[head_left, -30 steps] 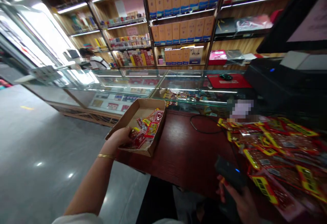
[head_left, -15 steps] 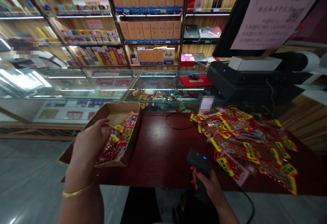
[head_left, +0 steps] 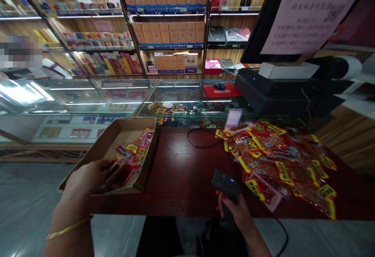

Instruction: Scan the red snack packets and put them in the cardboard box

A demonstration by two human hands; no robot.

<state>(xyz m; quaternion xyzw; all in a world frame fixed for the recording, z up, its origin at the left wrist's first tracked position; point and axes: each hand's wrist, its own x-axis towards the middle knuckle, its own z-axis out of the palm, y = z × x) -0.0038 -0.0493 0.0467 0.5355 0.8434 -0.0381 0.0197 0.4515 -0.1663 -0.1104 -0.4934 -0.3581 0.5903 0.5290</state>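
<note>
My left hand (head_left: 89, 177), with a gold bangle at the wrist, is down inside an open cardboard box (head_left: 154, 147). Its fingers rest over several red-and-yellow snack packets (head_left: 137, 156); blur hides whether they grip one. On the right, my right hand (head_left: 238, 212) is wrapped round the handle of a black barcode scanner (head_left: 225, 184), held at the table's front edge. The scanner shows a small blue light, and its head points away from me. A large heap of similar snack packets (head_left: 272, 159) lies to the right of the scanner.
The dark red table (head_left: 178, 171) meets a glass display counter (head_left: 175, 93). A black cable (head_left: 202, 146) loops across the table. At the back right stands a monitor with a paper sign (head_left: 307, 22); a mouse (head_left: 219, 86) lies on a red pad. Another person (head_left: 52, 67) is at far left.
My left hand has moved down and to the left, deeper into the box among the packets. My right hand still holds the barcode scanner in much the same place. The view has shifted slightly.
</note>
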